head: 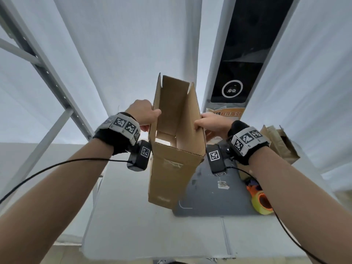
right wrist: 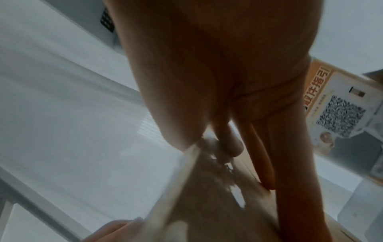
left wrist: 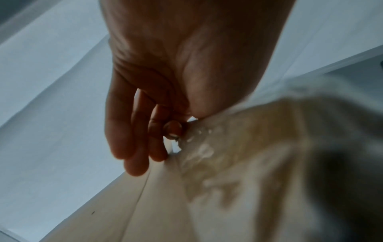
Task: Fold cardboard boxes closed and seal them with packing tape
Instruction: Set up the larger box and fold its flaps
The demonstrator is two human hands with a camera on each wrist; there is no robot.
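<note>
A tall brown cardboard box point(head: 171, 168) is held up above the table, its top open with flaps standing up. My left hand point(head: 145, 113) grips the box's left wall near the top, thumb over the edge. My right hand point(head: 211, 123) pinches the right wall, thumb inside. In the left wrist view my left hand's fingers point(left wrist: 132, 147) lie against the outside of the cardboard point(left wrist: 238, 180). In the right wrist view my right hand's fingers point(right wrist: 265, 155) run along the blurred cardboard point(right wrist: 207, 196). A yellow and orange roll of packing tape point(head: 262, 203) lies on the table at the right.
A dark grey mat point(head: 213, 199) lies on the white table point(head: 152, 235) under the box. More brown cardboard point(head: 280, 145) stands at the back right. A black panel point(head: 242, 54) with an orange sign point(head: 224, 114) rises behind. A grey metal frame point(head: 47, 73) stands at left.
</note>
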